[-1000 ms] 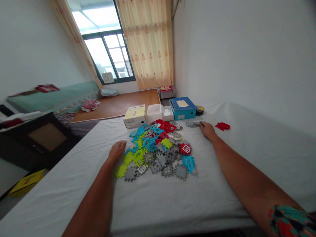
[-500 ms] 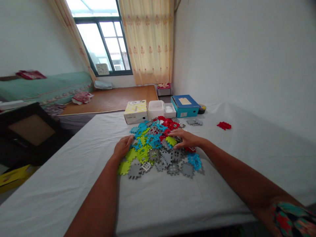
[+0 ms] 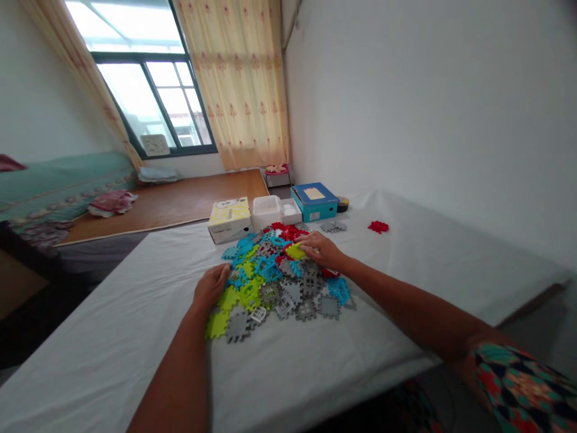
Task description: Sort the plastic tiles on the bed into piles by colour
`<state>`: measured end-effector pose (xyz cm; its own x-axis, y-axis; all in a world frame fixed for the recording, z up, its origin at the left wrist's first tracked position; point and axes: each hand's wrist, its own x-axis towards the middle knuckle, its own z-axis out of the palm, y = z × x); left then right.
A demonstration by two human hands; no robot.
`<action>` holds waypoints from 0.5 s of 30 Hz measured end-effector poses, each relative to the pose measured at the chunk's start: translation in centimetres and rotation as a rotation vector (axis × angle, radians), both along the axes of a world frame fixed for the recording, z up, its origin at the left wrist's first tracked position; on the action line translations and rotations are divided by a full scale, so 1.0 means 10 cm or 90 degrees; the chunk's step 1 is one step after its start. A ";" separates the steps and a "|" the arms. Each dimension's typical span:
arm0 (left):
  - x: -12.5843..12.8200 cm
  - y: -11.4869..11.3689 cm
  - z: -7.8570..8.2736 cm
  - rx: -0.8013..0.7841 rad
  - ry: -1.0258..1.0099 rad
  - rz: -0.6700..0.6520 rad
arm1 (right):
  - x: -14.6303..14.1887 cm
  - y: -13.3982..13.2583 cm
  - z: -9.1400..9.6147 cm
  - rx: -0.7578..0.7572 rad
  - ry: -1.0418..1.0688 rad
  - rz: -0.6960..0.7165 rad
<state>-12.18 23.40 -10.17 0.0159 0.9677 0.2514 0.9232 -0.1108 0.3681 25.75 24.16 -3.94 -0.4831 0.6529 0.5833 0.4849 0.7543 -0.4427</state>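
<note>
A heap of flat interlocking plastic tiles (image 3: 279,279) in blue, lime, red and grey lies on the white-covered table (image 3: 406,264). My left hand (image 3: 211,287) rests flat on the heap's left edge, fingers spread over lime and blue tiles. My right hand (image 3: 322,249) sits on the far side of the heap, its fingers curled on a lime-green tile (image 3: 295,251). A few grey tiles (image 3: 332,227) and a single red tile (image 3: 377,227) lie apart, beyond my right hand.
Along the table's far edge stand a yellow-and-white carton (image 3: 229,219), two white tubs (image 3: 265,210) and a blue box (image 3: 314,201). A white wall runs along the right. The table's right corner (image 3: 556,278) drops off. A low bed and a window lie beyond.
My right hand came back from the grey tiles at the far right onto the heap and closed on a lime tile. My left hand stayed on the heap's left edge. The view swung right.
</note>
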 end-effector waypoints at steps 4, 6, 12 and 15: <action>0.00 -0.01 0.06 -0.027 0.005 0.003 | 0.30 0.01 -0.17 -0.123 0.139 -0.147; 0.01 -0.01 0.09 -0.032 0.008 -0.002 | 0.57 0.02 -0.30 -0.211 0.198 -0.217; -0.01 0.02 0.11 -0.053 0.032 0.024 | 1.66 -0.09 -0.59 -0.351 0.344 -0.467; -0.05 0.07 0.10 -0.056 0.036 0.032 | 2.21 -0.17 -0.57 -0.339 0.375 -0.586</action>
